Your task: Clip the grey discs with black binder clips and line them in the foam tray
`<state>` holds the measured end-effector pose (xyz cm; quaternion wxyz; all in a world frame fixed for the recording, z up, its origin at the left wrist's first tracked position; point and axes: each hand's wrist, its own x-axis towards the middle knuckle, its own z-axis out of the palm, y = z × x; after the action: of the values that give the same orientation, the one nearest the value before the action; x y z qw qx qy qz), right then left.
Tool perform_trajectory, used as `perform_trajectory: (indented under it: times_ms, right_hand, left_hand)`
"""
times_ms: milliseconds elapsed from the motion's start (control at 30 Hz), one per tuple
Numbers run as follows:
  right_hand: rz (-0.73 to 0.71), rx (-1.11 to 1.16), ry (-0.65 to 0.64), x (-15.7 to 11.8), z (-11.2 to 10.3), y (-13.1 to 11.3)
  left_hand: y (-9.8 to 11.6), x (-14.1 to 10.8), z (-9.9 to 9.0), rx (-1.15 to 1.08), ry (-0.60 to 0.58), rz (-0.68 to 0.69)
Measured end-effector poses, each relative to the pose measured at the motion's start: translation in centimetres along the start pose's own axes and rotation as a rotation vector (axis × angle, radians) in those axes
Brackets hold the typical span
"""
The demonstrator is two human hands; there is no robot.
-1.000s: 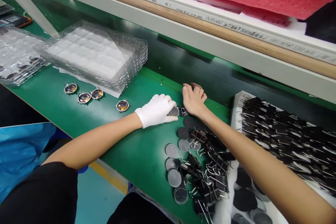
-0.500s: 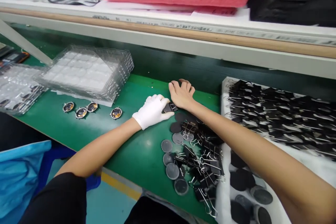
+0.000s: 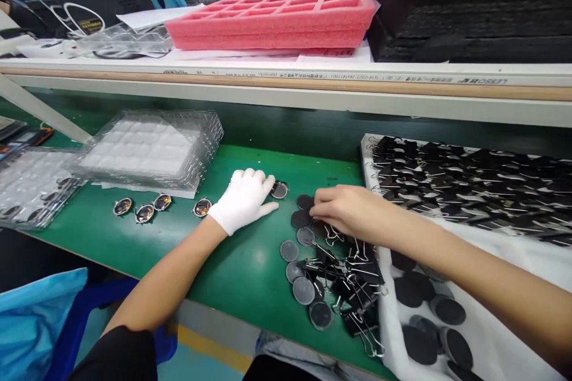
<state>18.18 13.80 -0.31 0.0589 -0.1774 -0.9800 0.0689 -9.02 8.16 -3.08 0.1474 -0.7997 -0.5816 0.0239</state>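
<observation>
My left hand point(image 3: 243, 199), in a white glove, rests flat on the green bench with its fingertips touching a small round disc point(image 3: 279, 190). To its right my bare right hand point(image 3: 346, 209) lies curled over the near end of a heap of black binder clips point(image 3: 346, 280) and dark discs point(image 3: 304, 290); its fingertips pinch at a disc there, though what they hold is hidden. Several round gold-faced parts point(image 3: 145, 212) lie left of the gloved hand.
A stack of clear blister trays point(image 3: 152, 149) stands at the back left, another tray point(image 3: 31, 187) at the far left. A white cloth point(image 3: 447, 238) at the right bears many clipped parts. A shelf above carries a pink foam tray point(image 3: 277, 18) and black foam.
The view has tilted up. My right hand drew back from the disc beside the gloved hand and came down on the clip heap. The gloved hand stays at the disc.
</observation>
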Motion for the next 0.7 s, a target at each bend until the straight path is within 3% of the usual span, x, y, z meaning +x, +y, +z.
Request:
perform_trajectory:
  times_ms: [133, 267, 367, 500, 633, 700]
  right_hand:
    - [-0.070, 0.159, 0.252, 2.1, -0.8, 3.7]
    - [-0.133, 0.264, 0.259, 5.4, 0.9, 7.6]
    - [-0.115, 0.331, 0.281, 6.8, 2.5, 9.4]
    - [-0.104, 0.387, 0.282, 6.9, 2.9, 9.7]
    - [-0.099, 0.416, 0.212, 7.7, 1.9, 8.2]
    - [0.036, 0.430, 0.275, 8.9, 1.7, 7.0]
  left_hand:
    - [0.0, 0.5, 0.8, -0.010, 0.082, -0.097]
    - [-0.1, 1.6, 2.6, -0.128, 0.037, -0.292]
    - [-0.9, 1.9, 3.4, -0.205, 0.012, -0.300]
    - [-1.8, 1.6, 3.5, -0.329, 0.026, -0.257]
    - [-1.6, 1.7, 3.6, -0.307, 0.037, -0.360]
    - [-1.4, 1.9, 3.6, -0.298, 0.023, -0.346]
